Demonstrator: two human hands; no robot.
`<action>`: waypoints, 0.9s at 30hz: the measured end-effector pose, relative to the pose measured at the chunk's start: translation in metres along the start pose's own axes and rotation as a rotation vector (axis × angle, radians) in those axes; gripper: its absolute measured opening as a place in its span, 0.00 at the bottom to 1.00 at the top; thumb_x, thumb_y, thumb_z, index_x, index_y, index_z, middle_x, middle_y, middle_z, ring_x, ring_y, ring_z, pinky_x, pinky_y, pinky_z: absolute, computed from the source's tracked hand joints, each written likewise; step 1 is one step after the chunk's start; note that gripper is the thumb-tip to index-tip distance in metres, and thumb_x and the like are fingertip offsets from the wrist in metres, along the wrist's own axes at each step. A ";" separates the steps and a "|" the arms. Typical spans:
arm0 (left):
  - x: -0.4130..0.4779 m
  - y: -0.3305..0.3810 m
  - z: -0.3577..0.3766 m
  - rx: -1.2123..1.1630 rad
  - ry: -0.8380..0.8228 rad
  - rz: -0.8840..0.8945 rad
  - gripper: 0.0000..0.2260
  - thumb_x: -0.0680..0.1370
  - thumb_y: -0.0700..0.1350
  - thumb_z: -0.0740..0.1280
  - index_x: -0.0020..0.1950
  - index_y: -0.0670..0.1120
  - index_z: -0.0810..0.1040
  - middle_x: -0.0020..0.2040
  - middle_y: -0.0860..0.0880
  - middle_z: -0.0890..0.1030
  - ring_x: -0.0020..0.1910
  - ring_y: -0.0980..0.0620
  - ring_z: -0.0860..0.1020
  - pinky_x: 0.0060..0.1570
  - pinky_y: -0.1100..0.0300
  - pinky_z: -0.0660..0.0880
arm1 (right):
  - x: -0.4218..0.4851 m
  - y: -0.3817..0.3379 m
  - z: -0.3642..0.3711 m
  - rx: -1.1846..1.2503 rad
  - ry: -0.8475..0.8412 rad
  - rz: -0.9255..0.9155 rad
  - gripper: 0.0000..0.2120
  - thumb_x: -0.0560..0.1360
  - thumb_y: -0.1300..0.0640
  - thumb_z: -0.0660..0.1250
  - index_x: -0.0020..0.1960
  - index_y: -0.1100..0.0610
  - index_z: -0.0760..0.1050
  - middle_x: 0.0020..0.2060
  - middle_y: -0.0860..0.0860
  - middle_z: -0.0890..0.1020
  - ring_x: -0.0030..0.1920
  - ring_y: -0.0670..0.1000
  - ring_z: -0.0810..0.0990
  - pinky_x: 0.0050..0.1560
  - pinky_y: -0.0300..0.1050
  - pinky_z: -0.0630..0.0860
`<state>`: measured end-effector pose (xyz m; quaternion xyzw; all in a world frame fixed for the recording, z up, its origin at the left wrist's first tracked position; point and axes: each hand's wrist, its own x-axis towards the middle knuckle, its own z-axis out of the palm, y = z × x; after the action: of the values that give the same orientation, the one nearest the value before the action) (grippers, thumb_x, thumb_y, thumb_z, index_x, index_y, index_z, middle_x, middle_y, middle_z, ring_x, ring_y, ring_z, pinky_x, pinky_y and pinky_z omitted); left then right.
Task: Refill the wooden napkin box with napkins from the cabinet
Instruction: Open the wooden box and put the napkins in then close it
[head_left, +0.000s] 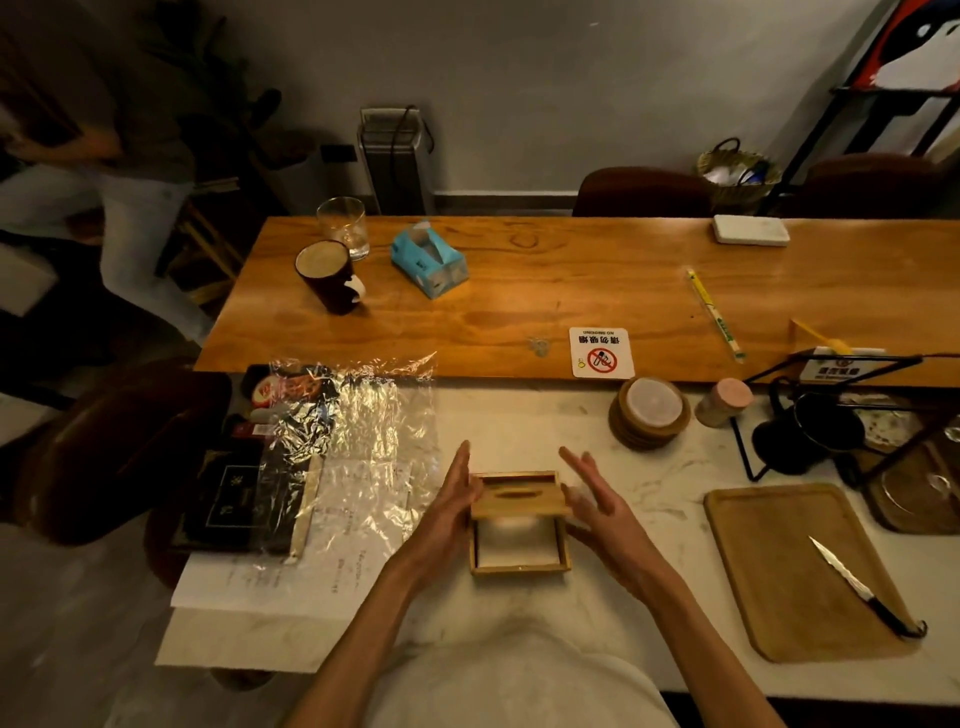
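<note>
The wooden napkin box (519, 567) sits on the white marble counter in front of me. White napkins (517, 543) fill its near half. Its slotted wooden lid (517, 500) lies partway over the far half, leaving the near part uncovered. My left hand (452, 501) presses flat against the lid's left edge, fingers straight. My right hand (597, 499) touches the lid's right edge with its fingers spread. The lid is held between both palms.
Clear plastic wrap (363, 436), papers and a dark box (234, 499) lie to the left. Wooden coasters (649, 415) and a wire stand (831, 415) sit far right. A wooden tray (800, 571) with a knife (857, 587) lies right. A blue tissue pack (428, 260), mug and glass stand on the wooden table.
</note>
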<state>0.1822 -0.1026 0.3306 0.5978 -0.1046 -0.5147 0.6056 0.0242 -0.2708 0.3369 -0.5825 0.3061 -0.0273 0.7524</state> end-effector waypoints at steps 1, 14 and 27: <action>-0.004 -0.007 -0.005 0.064 -0.011 -0.013 0.29 0.82 0.49 0.59 0.79 0.60 0.47 0.80 0.58 0.46 0.77 0.58 0.50 0.75 0.56 0.55 | -0.003 0.009 -0.004 -0.050 0.007 -0.034 0.35 0.71 0.42 0.71 0.74 0.33 0.59 0.77 0.37 0.47 0.74 0.48 0.64 0.62 0.41 0.75; -0.023 -0.043 -0.003 0.437 0.167 -0.007 0.31 0.76 0.64 0.56 0.75 0.68 0.43 0.81 0.54 0.46 0.79 0.55 0.47 0.78 0.46 0.50 | -0.022 0.028 0.011 -0.391 -0.001 0.066 0.31 0.77 0.40 0.62 0.76 0.36 0.52 0.72 0.37 0.63 0.71 0.43 0.66 0.71 0.44 0.67; -0.045 -0.077 0.015 1.587 0.182 0.336 0.39 0.77 0.63 0.55 0.80 0.47 0.42 0.81 0.47 0.40 0.78 0.45 0.38 0.74 0.36 0.45 | -0.048 0.078 0.040 -1.402 0.163 -0.164 0.51 0.70 0.36 0.68 0.79 0.47 0.39 0.80 0.50 0.42 0.77 0.66 0.50 0.65 0.62 0.71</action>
<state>0.1125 -0.0590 0.2922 0.8646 -0.4766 -0.1392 0.0772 -0.0197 -0.1925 0.2926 -0.9467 0.2622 0.0762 0.1707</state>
